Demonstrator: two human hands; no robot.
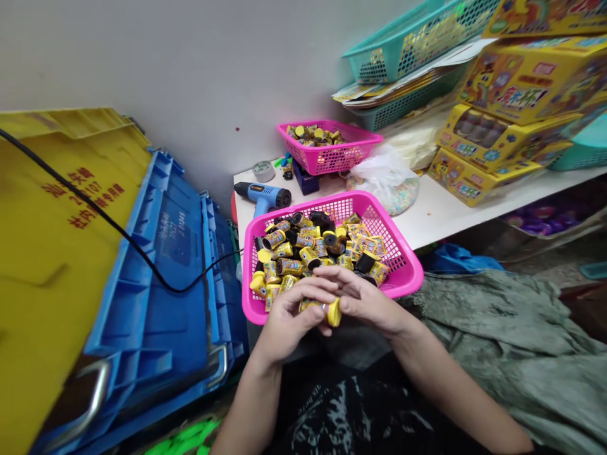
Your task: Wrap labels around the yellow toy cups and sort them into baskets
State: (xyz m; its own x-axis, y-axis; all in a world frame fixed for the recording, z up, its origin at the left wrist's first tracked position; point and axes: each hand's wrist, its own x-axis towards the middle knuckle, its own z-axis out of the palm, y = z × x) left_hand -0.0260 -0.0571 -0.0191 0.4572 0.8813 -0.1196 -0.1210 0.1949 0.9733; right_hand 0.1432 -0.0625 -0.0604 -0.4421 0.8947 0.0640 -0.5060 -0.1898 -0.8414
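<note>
I see red Chinese characters and "107" on the left yellow cover (83,196); far-right yellow boxes (535,82) bear Chinese titles.

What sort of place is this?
Probably a small workroom for packing novelty goods: a pink plastic basket heaped with small yellow-and-black items, stacked printed yellow boxes, and a blue glue or heat gun.

White shelf (441,215) carries a pink basket (365,205); a blue heat gun (260,196); yellow boxes (478,177)

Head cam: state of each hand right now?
Left hand: closed, holding a small yellow-capped canister.
Right hand: closed, fingers on the same canister at its cap end.
</note>
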